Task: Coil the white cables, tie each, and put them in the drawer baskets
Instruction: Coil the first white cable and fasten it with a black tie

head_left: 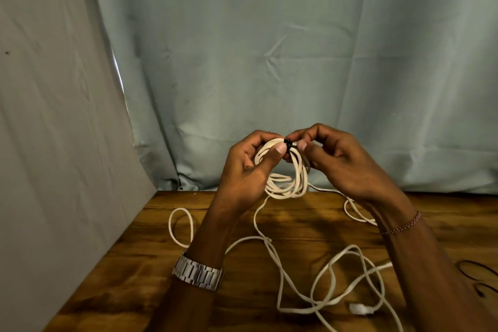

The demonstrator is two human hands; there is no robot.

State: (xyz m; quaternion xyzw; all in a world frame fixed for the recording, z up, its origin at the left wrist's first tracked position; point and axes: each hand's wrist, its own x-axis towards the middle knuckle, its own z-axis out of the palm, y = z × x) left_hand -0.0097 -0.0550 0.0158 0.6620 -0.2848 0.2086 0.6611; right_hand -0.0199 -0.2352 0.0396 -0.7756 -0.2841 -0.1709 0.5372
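While the left hand (246, 167) curls round a white cable coil (285, 170) held above the wooden table (151, 256), the right hand (342, 162) pinches a black tie (287, 145) at the coil's top. Loose white cable (280, 272) trails across the table below, connector (358, 308) near the front edge.

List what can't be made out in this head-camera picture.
- Drawer baskets: not in the head view at all.
- Black tie: small, mostly covered by the thumbs of the left hand and right hand; whether it is fastened can't be told.
- Loose white cable: runs off the bottom edge and under the right forearm.
- Dark loops on the table: cut off by the right edge.
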